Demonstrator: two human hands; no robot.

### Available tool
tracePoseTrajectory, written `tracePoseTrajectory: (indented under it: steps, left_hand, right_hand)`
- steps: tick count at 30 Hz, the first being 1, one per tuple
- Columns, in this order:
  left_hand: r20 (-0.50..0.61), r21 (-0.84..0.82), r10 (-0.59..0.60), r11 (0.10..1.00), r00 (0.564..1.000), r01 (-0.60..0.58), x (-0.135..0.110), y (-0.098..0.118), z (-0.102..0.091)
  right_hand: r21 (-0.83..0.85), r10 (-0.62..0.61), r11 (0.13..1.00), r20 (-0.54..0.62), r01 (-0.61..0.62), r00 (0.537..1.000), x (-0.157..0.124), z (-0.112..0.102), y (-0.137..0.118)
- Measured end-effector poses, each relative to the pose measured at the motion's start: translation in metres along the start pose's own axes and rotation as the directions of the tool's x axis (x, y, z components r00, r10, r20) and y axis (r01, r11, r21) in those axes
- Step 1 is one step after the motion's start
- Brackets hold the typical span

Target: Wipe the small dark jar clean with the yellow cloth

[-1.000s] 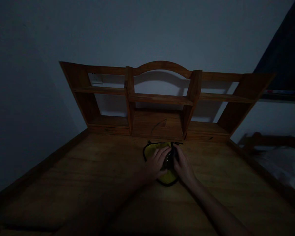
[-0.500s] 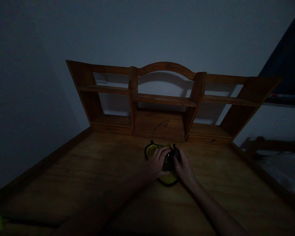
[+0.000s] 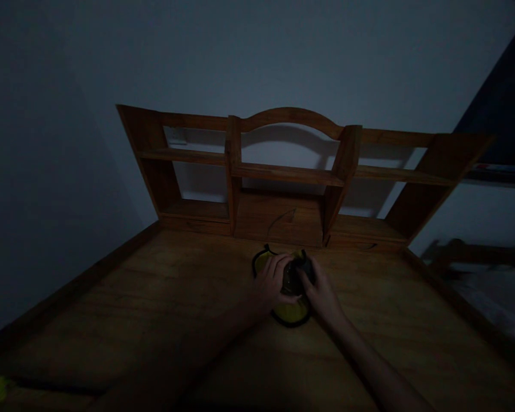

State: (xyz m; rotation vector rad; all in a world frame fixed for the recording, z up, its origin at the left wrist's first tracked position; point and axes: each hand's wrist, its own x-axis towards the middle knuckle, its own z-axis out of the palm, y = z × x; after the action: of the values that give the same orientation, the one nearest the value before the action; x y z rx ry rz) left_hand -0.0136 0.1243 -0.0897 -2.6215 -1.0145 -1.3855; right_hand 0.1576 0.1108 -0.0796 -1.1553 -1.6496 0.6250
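Head | dark object (image 3: 292, 278) on yellow cloth (image 3: 288, 312) | both hands' fingers (image 3: 278, 269) wrapped around it

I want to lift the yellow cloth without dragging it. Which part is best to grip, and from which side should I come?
Probably the near rim of the yellow cloth, from the person's own side. It lies flat on the wooden desk, and that black-edged rim shows bare below the hands. The left hand and right hand cover the middle, closed around a small dark object.

A yellow cloth with black edging (image 3: 288, 312) lies flat mid-desk, a small dark object (image 3: 292, 278) resting on it.
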Motion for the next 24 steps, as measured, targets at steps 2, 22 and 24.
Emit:
tracePoseTrajectory:
  steps: [2, 22, 24]
  left_hand:
    - [-0.002, 0.003, -0.004, 1.000, 1.000, 0.004, -0.0002, -0.0002, -0.0008]
    - [-0.003, 0.032, 0.067, 0.997, 0.998, -0.067, -0.0005, -0.0007, -0.0016]
    - [0.001, 0.046, 0.073, 0.996, 0.997, -0.072, -0.0009, -0.0008, -0.0024]
  right_hand:
    - [0.026, 0.007, 1.000, 0.030, -0.007, 1.000, 0.0005, 0.0006, 0.0012]
    - [0.032, 0.041, 0.999, 0.109, -0.045, 0.993, 0.0000, -0.0008, 0.0025]
    - [0.044, 0.035, 0.998, 0.093, -0.039, 0.995, 0.0003, 0.0006, 0.0041]
